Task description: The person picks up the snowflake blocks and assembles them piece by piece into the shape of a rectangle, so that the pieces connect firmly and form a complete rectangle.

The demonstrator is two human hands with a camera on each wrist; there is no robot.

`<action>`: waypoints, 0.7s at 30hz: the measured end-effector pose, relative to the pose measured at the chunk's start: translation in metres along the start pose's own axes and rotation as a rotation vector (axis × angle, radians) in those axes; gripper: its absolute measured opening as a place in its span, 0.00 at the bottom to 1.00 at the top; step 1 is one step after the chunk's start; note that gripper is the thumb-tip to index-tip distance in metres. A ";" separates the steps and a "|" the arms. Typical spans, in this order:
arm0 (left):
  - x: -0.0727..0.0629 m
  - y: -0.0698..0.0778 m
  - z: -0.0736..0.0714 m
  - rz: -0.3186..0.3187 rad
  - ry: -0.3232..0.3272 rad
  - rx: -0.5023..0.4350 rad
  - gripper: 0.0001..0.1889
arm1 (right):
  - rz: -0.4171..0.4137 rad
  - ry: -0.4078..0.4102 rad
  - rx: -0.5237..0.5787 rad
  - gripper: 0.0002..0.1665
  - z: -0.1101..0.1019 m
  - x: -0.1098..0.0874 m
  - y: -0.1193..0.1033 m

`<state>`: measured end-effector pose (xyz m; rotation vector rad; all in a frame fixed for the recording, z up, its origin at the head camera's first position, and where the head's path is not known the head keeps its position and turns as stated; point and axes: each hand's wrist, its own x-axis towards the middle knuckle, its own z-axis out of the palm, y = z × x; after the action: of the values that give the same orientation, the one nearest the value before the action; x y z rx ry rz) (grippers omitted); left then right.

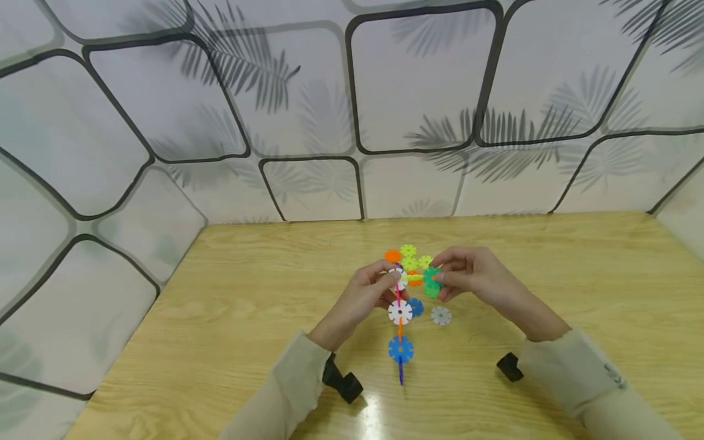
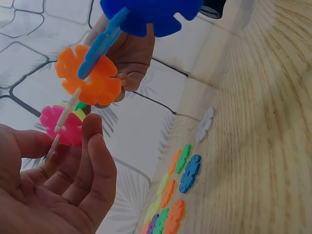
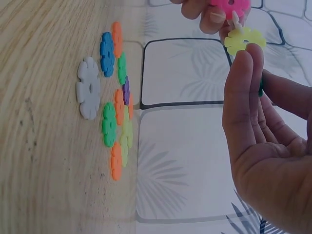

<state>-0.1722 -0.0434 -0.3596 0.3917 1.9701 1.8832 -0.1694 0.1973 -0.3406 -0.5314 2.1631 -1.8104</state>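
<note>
A linked chain of notched plastic flower discs hangs in the air from my left hand [image 1: 363, 288], which pinches the upper white disc [image 1: 403, 283] between thumb and fingers. Below it come a pink disc [image 2: 73, 129], a lower white disc [image 1: 393, 313], an orange disc [image 2: 102, 90], a blue disc [image 1: 393, 351] and a dark blue disc [image 2: 151, 14] at the bottom. A yellow disc [image 3: 237, 41] sticks out sideways from the upper white disc. My right hand [image 1: 478, 278] pinches a green disc [image 1: 431, 275] right at the yellow one's outer edge.
Loose discs lie on the wooden table [image 1: 264, 287] beyond and under the hands: a grey disc [image 3: 88, 88], a blue disc [image 3: 107, 54], and several orange, green, yellow and purple ones. A patterned wall [image 1: 418, 79] rises behind. Black wrist devices [image 1: 349, 387] are strapped at both sleeves.
</note>
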 end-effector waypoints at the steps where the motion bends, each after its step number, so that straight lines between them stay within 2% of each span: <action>1: 0.000 0.000 0.000 0.001 0.001 0.003 0.10 | -0.001 -0.001 0.002 0.14 0.000 0.000 0.000; 6: 0.001 0.000 0.001 0.007 0.016 0.028 0.09 | -0.001 -0.003 -0.012 0.15 0.001 -0.001 -0.001; 11: 0.000 0.000 0.002 0.024 0.014 0.015 0.09 | -0.015 0.006 -0.041 0.14 0.002 -0.001 -0.001; 21: 0.000 -0.001 0.001 0.034 0.019 0.008 0.09 | -0.035 0.056 -0.044 0.10 0.012 -0.002 -0.004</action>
<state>-0.1716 -0.0426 -0.3603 0.4132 1.9956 1.9069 -0.1623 0.1872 -0.3386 -0.5373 2.2487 -1.8205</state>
